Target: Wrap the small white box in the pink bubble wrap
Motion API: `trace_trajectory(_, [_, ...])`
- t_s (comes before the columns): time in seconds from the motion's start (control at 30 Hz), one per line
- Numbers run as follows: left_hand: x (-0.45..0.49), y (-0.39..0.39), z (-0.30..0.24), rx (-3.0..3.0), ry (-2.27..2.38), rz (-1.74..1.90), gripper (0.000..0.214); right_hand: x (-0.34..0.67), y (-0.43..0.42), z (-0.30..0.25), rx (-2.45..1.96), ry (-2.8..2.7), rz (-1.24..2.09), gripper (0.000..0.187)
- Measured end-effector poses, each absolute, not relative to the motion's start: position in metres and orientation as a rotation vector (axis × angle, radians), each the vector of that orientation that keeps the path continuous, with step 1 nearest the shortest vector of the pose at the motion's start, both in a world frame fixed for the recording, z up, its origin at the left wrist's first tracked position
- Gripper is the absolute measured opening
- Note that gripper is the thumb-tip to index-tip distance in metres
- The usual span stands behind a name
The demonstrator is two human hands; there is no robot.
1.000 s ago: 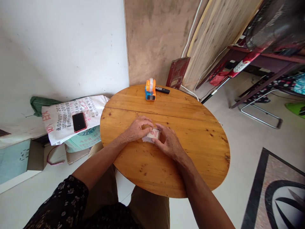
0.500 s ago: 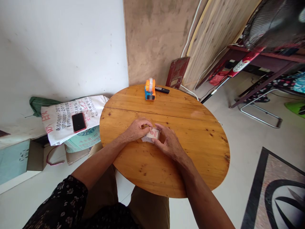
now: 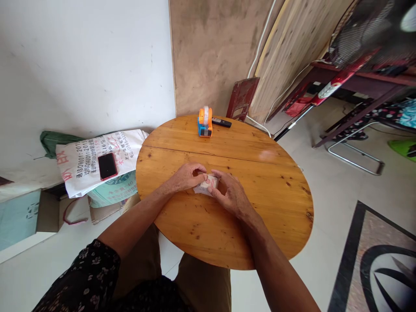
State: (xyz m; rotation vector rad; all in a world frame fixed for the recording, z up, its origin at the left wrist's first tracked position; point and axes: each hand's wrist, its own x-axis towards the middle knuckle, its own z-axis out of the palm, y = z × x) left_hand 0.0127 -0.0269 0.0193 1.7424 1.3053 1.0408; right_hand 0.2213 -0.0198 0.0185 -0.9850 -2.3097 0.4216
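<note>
A small white box-shaped packet with red print (image 3: 204, 186) lies on the round wooden table (image 3: 201, 225), near its middle. Clear wrapping seems to stick out at its left and near side. My left hand (image 3: 188, 176) holds it from the left, with the thumb pressed on its top and the fingers curled at the far side. From the right, my right hand (image 3: 230, 193) grips it between the thumb, on the near side, and the bent fingers behind. Parts of the packet are hidden by both thumbs.
An orange and blue tape dispenser (image 3: 205, 123) stands at the table's far edge beside a black remote (image 3: 221, 122). To the left, a phone (image 3: 107, 166) lies on printed sacks (image 3: 87, 173). Behind are a dark red chair (image 3: 242, 99) and a fan (image 3: 360, 39) at right.
My right thumb has slid slightly up onto the packet's printed top. The left thumb has shifted a little over it too. The packet stays in nearly the same spot.
</note>
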Motion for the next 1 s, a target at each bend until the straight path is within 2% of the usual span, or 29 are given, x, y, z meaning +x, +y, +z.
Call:
trace_trajectory(0.3, [0.013,-0.029,0.025,1.618,1.204,1.002,0.019,0.219,-0.019,0.02,-1.019,-2.251,0.462,0.036])
trace_trajectory(0.67, [0.014,-0.028,0.024,1.637,1.226,1.007,0.014,0.213,-0.011,0.024,-1.086,-2.045,0.764,0.025])
trace_trajectory(1.0, [0.017,-0.027,0.024,1.585,1.259,0.974,0.016,0.209,0.004,0.032,-1.046,-2.161,0.591,0.019])
